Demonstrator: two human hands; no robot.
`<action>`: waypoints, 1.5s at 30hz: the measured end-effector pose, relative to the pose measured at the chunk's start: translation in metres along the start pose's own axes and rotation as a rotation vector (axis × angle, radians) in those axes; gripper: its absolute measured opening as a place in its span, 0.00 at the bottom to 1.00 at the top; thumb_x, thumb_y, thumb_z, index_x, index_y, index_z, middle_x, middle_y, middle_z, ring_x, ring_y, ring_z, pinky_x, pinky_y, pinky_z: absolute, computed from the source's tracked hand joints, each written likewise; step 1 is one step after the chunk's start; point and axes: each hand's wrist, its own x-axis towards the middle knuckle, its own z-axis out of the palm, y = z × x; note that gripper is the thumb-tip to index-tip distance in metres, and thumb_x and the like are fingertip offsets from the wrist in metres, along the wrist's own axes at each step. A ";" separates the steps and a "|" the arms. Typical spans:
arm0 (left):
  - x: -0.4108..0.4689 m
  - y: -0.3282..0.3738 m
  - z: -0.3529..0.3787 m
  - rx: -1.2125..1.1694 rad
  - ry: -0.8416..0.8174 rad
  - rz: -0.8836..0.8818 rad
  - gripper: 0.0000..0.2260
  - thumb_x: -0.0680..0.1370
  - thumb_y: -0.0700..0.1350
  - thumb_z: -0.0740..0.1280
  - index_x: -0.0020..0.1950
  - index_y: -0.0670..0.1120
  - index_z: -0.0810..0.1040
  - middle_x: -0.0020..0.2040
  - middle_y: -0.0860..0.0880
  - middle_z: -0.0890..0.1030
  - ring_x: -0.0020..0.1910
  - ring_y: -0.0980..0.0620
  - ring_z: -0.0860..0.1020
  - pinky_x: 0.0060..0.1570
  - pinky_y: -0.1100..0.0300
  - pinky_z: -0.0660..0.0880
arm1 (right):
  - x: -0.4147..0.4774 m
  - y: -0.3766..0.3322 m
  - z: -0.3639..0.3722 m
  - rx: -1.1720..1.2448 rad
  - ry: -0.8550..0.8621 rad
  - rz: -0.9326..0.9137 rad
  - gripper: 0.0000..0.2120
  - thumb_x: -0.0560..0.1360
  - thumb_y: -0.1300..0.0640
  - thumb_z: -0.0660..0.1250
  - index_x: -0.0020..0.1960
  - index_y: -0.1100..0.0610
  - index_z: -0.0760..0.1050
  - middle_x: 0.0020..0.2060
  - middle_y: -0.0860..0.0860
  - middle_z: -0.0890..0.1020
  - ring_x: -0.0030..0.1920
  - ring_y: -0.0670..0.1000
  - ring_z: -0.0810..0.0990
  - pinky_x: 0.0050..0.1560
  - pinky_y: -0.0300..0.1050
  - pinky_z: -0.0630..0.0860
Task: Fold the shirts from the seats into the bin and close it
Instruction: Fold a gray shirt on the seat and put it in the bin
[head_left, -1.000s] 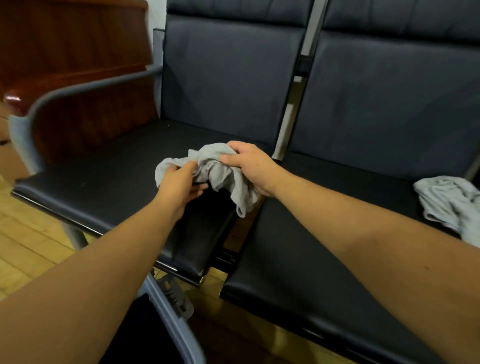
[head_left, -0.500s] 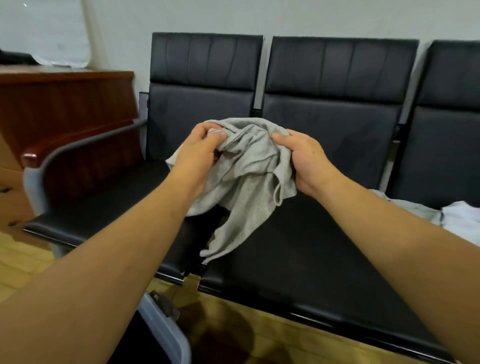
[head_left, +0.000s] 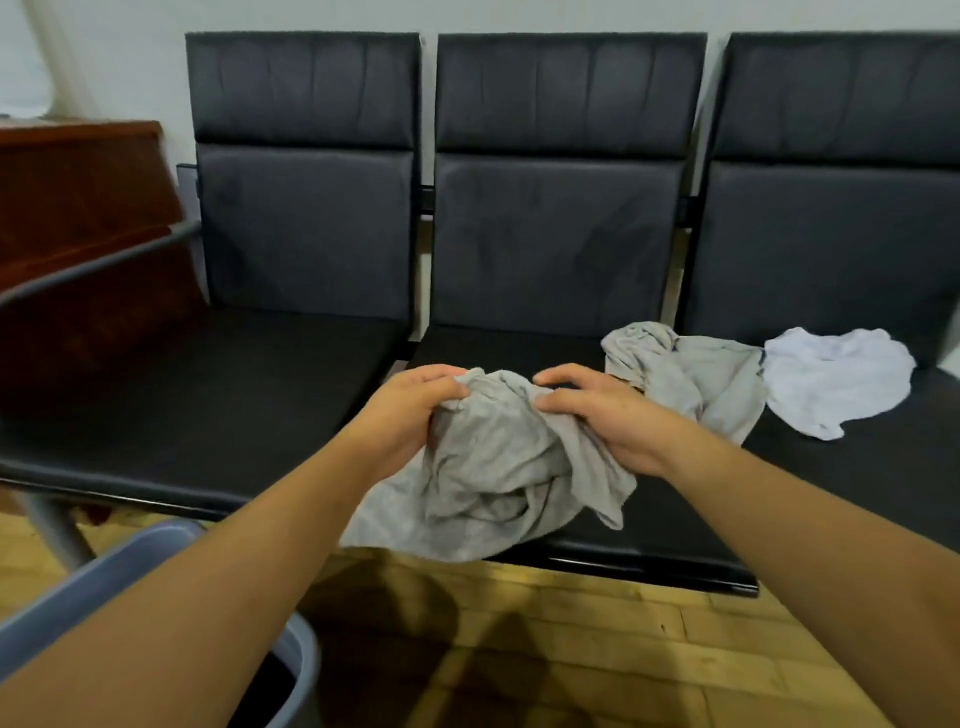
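A crumpled grey shirt (head_left: 493, 473) hangs over the front of the middle black seat (head_left: 649, 525). My left hand (head_left: 405, 415) grips its upper left bunch, and my right hand (head_left: 597, 410) grips its upper right bunch. A second grey shirt (head_left: 691, 374) lies crumpled on the middle seat behind my right hand. A white shirt (head_left: 836, 384) lies on the right seat. The blue-grey bin's rim (head_left: 104, 577) shows at the lower left, mostly hidden under my left forearm.
Three black padded seats (head_left: 306, 234) stand in a row against a pale wall. A grey metal armrest (head_left: 98, 265) curves at the left, beside a dark wooden cabinet (head_left: 78, 197). The floor is light wood planks (head_left: 623, 649).
The grey shirt was lifted off the left seat, held up, then moved right and lowered over the middle seat's front. The view rose and shifted right, showing the two other shirts.
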 end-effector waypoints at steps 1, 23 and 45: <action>0.000 0.001 0.003 0.012 -0.026 0.003 0.11 0.80 0.36 0.64 0.60 0.39 0.82 0.55 0.43 0.85 0.57 0.46 0.81 0.60 0.53 0.78 | -0.005 0.000 -0.001 0.030 -0.084 -0.012 0.21 0.73 0.49 0.75 0.65 0.46 0.76 0.61 0.52 0.80 0.60 0.53 0.81 0.65 0.57 0.76; -0.006 0.000 0.011 0.223 -0.023 0.143 0.12 0.84 0.49 0.62 0.59 0.46 0.83 0.55 0.49 0.86 0.56 0.53 0.83 0.55 0.59 0.77 | 0.011 0.008 -0.021 0.088 0.187 -0.065 0.14 0.74 0.50 0.73 0.38 0.60 0.79 0.36 0.51 0.83 0.40 0.48 0.82 0.48 0.46 0.78; -0.012 0.009 0.003 0.525 -0.239 0.034 0.13 0.75 0.54 0.72 0.52 0.46 0.85 0.49 0.47 0.87 0.49 0.48 0.85 0.54 0.51 0.81 | -0.003 -0.022 0.003 0.395 -0.033 -0.311 0.07 0.80 0.59 0.63 0.51 0.58 0.80 0.46 0.57 0.82 0.49 0.55 0.80 0.54 0.52 0.74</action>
